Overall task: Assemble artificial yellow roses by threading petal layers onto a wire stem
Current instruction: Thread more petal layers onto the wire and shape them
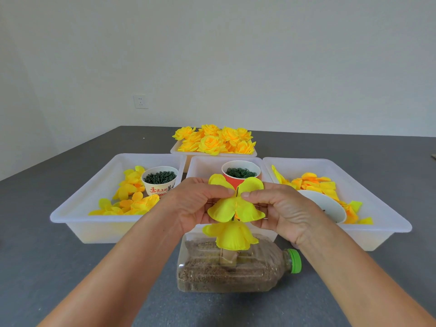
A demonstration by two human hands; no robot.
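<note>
Mid-build: left hand and right hand each pinch a petal layer speared on the wire stem above an earlier layer, stem standing in the sand bottle on the desk; finished roses fill the back tray, loose petals remain.

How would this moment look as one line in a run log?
step: threading petal layer onto wire stem | left hand: pinches layer | right hand: pinches layer | below: earlier layer, sand-filled bottle

wall: plain white | socket: white | table: grey
</note>
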